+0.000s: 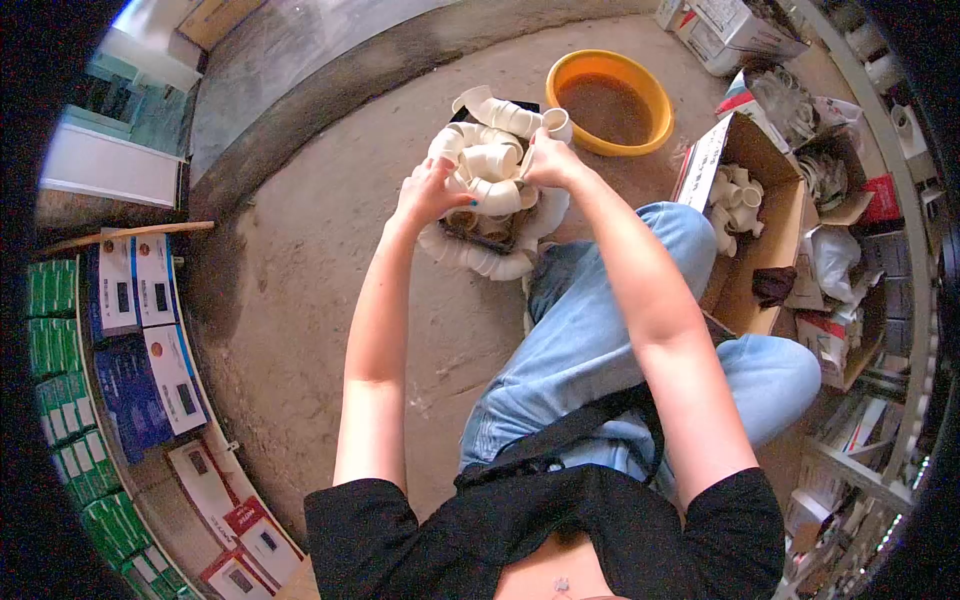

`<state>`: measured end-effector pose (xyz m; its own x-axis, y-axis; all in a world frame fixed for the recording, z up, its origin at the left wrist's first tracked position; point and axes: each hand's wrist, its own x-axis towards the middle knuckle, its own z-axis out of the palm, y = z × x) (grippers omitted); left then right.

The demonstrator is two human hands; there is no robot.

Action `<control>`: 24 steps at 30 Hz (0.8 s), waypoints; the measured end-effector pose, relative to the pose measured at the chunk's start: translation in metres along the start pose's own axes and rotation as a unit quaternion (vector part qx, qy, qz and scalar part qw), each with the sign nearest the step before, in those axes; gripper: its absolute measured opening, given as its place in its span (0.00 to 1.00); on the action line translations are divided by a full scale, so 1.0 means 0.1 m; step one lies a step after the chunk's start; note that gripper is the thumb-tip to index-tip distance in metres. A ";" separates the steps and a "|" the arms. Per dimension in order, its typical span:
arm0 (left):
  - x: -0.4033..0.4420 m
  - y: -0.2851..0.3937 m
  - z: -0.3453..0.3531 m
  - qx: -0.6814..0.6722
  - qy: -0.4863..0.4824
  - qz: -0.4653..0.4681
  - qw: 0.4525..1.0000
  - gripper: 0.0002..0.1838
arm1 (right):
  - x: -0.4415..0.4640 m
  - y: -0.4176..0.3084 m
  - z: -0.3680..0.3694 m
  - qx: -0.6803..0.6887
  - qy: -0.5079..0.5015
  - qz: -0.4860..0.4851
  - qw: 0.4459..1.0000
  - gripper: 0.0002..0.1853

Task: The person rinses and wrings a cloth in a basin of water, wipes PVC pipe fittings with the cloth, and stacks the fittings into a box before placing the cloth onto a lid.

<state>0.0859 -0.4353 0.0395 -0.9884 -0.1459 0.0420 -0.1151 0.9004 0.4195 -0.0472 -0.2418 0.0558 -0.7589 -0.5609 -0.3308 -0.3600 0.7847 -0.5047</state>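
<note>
1. The pile of white pipe elbows point(491, 162) sits ahead of me, in and over a dark crate point(490, 243) on the concrete floor point(300, 270). These curved pieces rest at mixed angles, so disturbing one could roll its neighbours off.

2. My left hand point(428, 192) has its thumb and fingers spread over the pile's near-left side. Whether this grip clasps a single elbow, I cannot tell. Pressing unevenly there might tip loose pieces.

3. My right hand point(550, 163) has a narrow grip beside an upturned fitting point(557, 125); the contact is hidden, so I cannot tell what it pinches. A rim-only hold could let smooth plastic twist free.

4. The yellow basin point(612, 149), with brownish liquid inside, stands near that hand. A fitting knocked outward could bump it or drop in.

5. My bent knee point(685, 235) is close to the cardboard box point(785, 235) of fittings; shifting my leg could jostle it.
</note>
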 end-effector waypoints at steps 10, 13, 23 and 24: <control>-0.14 0.06 0.01 0.061 -0.051 0.011 0.997 0.38 | -0.20 -0.19 -0.34 0.133 -0.111 -0.054 0.983 0.32; -0.14 0.05 0.04 0.061 -0.042 -0.017 0.997 0.40 | -0.29 -0.29 -0.36 0.128 -0.129 -0.078 0.980 0.30; -0.18 -0.16 -0.01 -0.012 -0.013 -0.046 0.999 0.40 | -0.45 -0.47 -0.39 0.238 -0.175 -0.122 0.947 0.28; -0.23 -0.03 -0.16 -0.030 -0.041 -0.079 0.996 0.36 | -0.48 -0.51 -0.40 0.239 -0.179 -0.123 0.946 0.28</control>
<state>0.1104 -0.4410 0.0522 -0.9634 -0.2478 -0.1024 -0.2664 0.8425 0.4681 -0.0134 -0.2445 0.1293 -0.4213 -0.8313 -0.3625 -0.1494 0.4579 -0.8763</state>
